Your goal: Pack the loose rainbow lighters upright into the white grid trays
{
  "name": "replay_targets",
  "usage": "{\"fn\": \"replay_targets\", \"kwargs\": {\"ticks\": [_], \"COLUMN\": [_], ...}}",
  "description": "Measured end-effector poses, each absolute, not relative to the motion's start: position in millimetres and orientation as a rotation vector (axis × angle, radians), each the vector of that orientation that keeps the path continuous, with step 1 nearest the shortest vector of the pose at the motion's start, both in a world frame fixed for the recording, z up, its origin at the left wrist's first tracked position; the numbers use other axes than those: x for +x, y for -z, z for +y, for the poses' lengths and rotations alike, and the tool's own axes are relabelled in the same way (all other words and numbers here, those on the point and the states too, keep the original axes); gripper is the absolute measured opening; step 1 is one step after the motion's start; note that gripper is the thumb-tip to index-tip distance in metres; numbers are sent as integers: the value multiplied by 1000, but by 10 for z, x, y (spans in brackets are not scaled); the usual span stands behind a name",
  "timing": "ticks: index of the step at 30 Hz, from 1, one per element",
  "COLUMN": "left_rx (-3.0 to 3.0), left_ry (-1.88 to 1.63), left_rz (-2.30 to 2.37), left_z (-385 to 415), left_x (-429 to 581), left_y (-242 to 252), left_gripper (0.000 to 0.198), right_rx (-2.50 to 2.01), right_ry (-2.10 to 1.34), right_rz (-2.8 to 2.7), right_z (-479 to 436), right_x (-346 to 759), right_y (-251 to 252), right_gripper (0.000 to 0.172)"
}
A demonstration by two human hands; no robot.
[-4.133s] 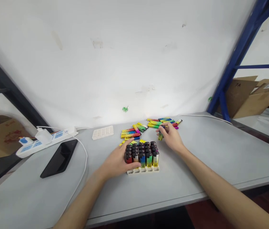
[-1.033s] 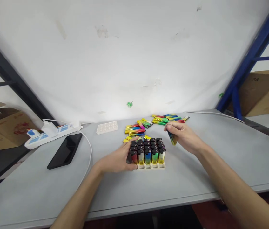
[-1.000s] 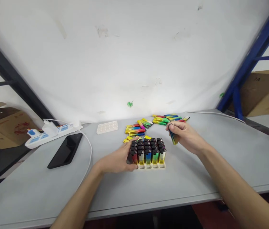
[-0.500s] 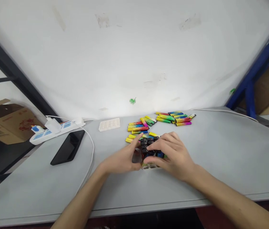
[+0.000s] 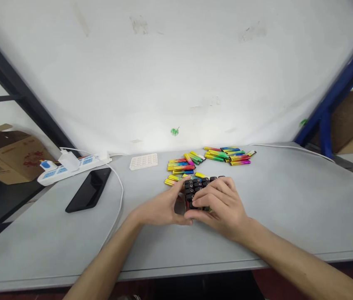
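A tight block of upright shiny sticks with black ends (image 5: 190, 191), each end marked by a small ring, stands on the table between my hands. My left hand (image 5: 163, 206) is wrapped round its left side, thumb and fingers spread along the edge. Over the block's front right part lies my right hand (image 5: 221, 204), its fingers bent onto the black ends and the thumb pressed against the front. These fingers hide much of the block. Just behind it lie loose metallic sticks (image 5: 181, 167) in yellow, red, blue and green.
More coloured sticks (image 5: 215, 155) lie at the back near the wall. A white tray with rows of holes (image 5: 143, 161) rests at the back left. Further left are a black phone (image 5: 88, 191), a white power strip (image 5: 76, 168) and a white cable (image 5: 121, 196). Cardboard boxes flank the table.
The right hand has shifted slightly left and down over the block. More black ends show in neat rows, and the pale holder edge seen at the front is now covered.
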State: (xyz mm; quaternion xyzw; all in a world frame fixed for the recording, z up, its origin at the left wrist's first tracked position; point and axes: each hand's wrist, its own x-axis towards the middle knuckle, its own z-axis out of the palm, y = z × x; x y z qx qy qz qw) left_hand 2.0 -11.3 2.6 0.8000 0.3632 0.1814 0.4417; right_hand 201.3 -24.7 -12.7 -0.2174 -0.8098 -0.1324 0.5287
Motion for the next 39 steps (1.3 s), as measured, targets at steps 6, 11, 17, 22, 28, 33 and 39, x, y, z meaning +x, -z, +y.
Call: {"fn": "replay_targets", "kwargs": {"ticks": [6,11,17,22,28,33,39], "left_rx": [2049,2088,2121,2185,2204,2215,2204], "left_ry": [-467,-501,-545,-537,-510,-475,-507], "left_rz": [946,937,1010,1088,1107,1172,1148], "left_z": [-103,-96,-107,-100,-92,-92,-96], "left_x": [4,11,76,59,43,54,46], "left_y": [21,41,47,77,67,47,46], "left_gripper": [102,100,94,103,100,98,91], "right_rx": [-531,-558,-571,-857,-1278,-1747,-1979], "right_ry": [370,453,385,66,-245,150,223], "right_rz": [-2011,-2015,-1984,-1720,-1549,-1762,-1825], "right_z": [-232,-277,-267,-42,446,765,871], "right_x": [1993,2018,2109,2356,2620,2720,2827], "right_y": [200,135,68,48,202,480,596], "right_gripper": [28,28,23,36,45,40,53]}}
